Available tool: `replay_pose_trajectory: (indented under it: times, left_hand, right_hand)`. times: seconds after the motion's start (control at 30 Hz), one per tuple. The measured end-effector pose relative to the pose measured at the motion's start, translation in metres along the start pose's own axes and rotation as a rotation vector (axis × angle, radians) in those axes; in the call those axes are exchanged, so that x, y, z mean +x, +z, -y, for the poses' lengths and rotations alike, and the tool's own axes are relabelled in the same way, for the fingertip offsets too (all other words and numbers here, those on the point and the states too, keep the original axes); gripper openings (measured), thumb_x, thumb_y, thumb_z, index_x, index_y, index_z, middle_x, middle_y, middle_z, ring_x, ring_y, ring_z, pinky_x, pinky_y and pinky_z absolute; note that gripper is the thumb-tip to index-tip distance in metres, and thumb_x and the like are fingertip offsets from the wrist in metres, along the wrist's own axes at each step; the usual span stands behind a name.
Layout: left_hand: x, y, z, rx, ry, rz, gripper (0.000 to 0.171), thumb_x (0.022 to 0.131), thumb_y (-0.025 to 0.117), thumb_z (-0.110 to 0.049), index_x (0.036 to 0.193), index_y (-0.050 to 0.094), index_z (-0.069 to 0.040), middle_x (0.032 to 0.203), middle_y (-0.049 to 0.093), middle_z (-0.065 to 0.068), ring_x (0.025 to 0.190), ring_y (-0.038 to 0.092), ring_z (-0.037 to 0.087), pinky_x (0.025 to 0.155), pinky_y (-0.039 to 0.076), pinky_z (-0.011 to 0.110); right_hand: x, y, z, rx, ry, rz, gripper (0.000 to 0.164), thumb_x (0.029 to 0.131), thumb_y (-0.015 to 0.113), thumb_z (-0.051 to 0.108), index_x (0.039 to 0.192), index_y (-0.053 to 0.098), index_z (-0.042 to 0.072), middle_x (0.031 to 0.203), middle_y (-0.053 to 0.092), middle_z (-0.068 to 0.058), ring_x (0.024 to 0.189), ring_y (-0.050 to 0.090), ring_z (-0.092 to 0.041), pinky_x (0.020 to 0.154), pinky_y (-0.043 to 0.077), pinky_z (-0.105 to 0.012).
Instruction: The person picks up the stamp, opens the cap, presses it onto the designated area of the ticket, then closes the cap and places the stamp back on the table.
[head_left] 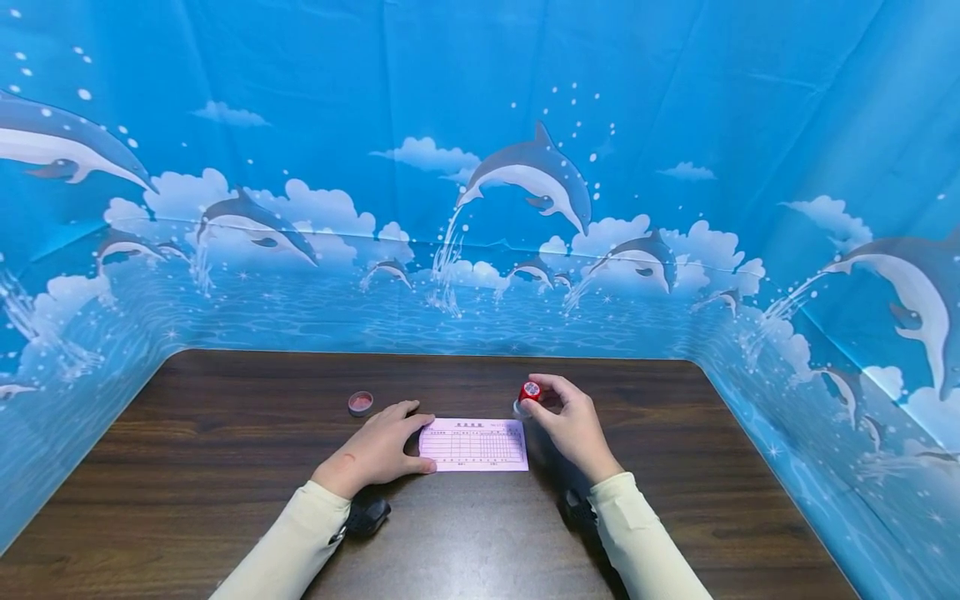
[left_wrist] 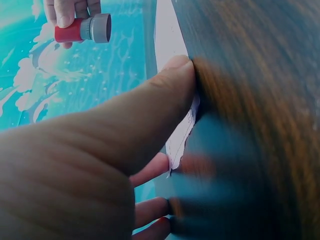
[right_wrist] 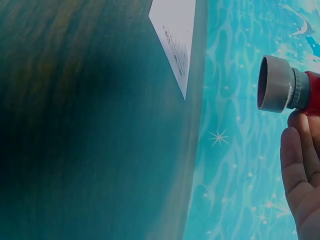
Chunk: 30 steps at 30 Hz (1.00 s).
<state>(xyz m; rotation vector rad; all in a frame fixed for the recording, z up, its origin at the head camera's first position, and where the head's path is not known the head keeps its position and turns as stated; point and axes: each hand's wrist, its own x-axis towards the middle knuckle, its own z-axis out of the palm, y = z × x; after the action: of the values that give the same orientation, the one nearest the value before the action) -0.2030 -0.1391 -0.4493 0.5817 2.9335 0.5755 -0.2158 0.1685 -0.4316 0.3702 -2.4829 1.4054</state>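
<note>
A: What are the fingers doing?

B: On the right hand (head_left: 576, 427), thumb and fingers pinch a red stamp (head_left: 531, 392). On the left hand (head_left: 381, 450) they are spread wide, the thumb touching the pink slip (head_left: 472, 446) at its near left corner, the index finger by its far left one.

A: And where exactly is the stamp?

B: Just beside the slip's far right corner, lifted off the surface (head_left: 240, 467).

A: How does it look?

B: It has a short, round, red barrel with a pale patterned disc on top. Next comes a ridged grey collar, then a wider grey cup, its dark mouth turned toward the surface.

A: And the slip?

B: Pale pink and oblong, with a heading and a ruled grid in dark print, too small to read.

A: Farther out?

B: A small round cap (head_left: 361, 404), reddish inside, lies beyond the slip and to its left. Well past the slip hangs a blue backdrop (head_left: 420, 83) with leaping dolphins.
</note>
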Motion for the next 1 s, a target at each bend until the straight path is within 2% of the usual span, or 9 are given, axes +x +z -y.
replay_pose_trajectory:
  times: [0.17, 0.43, 0.67, 0.87, 1.0]
  left_hand:
    - [-0.0006, -0.0013, -0.0016, -0.003, 0.004, 0.002, 0.075, 0.085, 0.085, -0.046, 0.146, 0.059, -0.011, 0.158, 0.043, 0.023, 0.146, 0.04, 0.043, 0.117, 0.033, 0.06]
    - [-0.0012, 0.0008, 0.0011, 0.003, 0.006, 0.002, 0.076, 0.085, 0.084, -0.047, 0.147, 0.059, -0.012, 0.158, 0.043, 0.022, 0.146, 0.04, 0.042, 0.117, 0.033, 0.06]
    - [-0.0007, 0.0, 0.0035, 0.03, 0.016, 0.009, 0.076, 0.086, 0.081, -0.051, 0.148, 0.058, -0.014, 0.158, 0.044, 0.02, 0.146, 0.04, 0.041, 0.117, 0.033, 0.06]
    - [-0.0004, -0.0013, 0.0038, 0.031, 0.034, -0.018, 0.073, 0.089, 0.078, -0.05, 0.149, 0.058, -0.012, 0.158, 0.042, 0.023, 0.148, 0.036, 0.043, 0.121, 0.025, 0.062]
    - [-0.001, 0.0003, 0.0047, 0.016, 0.027, 0.012, 0.078, 0.091, 0.075, -0.052, 0.153, 0.052, -0.012, 0.163, 0.034, 0.026, 0.152, 0.028, 0.044, 0.122, 0.019, 0.064]
  right_hand:
    - [-0.0013, 0.0008, 0.0, -0.007, 0.018, 0.017, 0.04, 0.088, 0.083, 0.009, 0.126, 0.071, 0.006, 0.109, 0.072, -0.005, 0.096, 0.067, -0.019, 0.089, 0.06, -0.038]
    - [-0.0019, 0.0027, -0.0002, -0.001, 0.033, 0.117, 0.032, 0.086, 0.084, 0.004, 0.115, 0.074, 0.011, 0.104, 0.074, -0.003, 0.093, 0.07, -0.017, 0.089, 0.06, -0.04]
    - [-0.0015, 0.004, -0.0001, -0.013, 0.017, 0.132, 0.033, 0.085, 0.084, 0.002, 0.115, 0.074, 0.011, 0.104, 0.073, -0.001, 0.092, 0.07, -0.016, 0.089, 0.061, -0.038]
    - [-0.0011, 0.0044, 0.0002, -0.026, -0.005, 0.141, 0.03, 0.086, 0.082, 0.0, 0.114, 0.074, 0.009, 0.103, 0.074, -0.002, 0.092, 0.071, -0.017, 0.088, 0.061, -0.039]
    - [-0.0022, 0.0039, -0.0001, -0.04, 0.002, 0.149, 0.035, 0.086, 0.081, 0.001, 0.119, 0.072, 0.01, 0.104, 0.073, -0.001, 0.092, 0.07, -0.016, 0.089, 0.06, -0.039]
